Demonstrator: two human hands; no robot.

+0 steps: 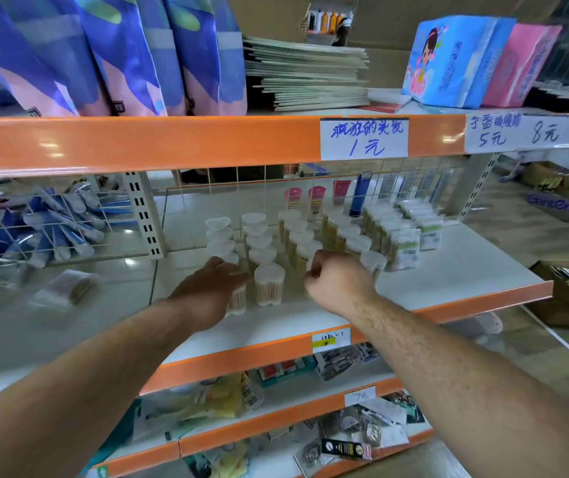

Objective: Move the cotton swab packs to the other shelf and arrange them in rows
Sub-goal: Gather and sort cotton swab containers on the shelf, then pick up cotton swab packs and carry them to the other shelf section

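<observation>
Roughly: the white shelf (448, 270) under the orange rail is the landmark for these notes.

- On the shelf, toward its back and middle: four rows of clear tubs (258, 236) with white lids, running front to back. Fairly straight, lids a little uneven.
- At the right of those rows, same shelf: bagged swab packs (403, 236) in two tight lines.
- At the shelf's front edge: both forearms reach in.
- Left hand (207, 288) lies over the front tub of the leftmost row, fingers fairly straight against it. Cannot tell whether it grips or only nudges.
- Right hand (338, 281) is at the front of the right-hand rows, fingers curled tight. Whatever it may hold is hidden behind the hand.
- Between the two hands: one front tub (269, 284) standing upright and free.
- Left of the shelf, on the neighbouring board: one loose pack (65, 291) lying flat, blurred.

Judgement: mostly done. The rows are built, so the front ends need squaring up and that stray pack likely needs bringing over.
</observation>
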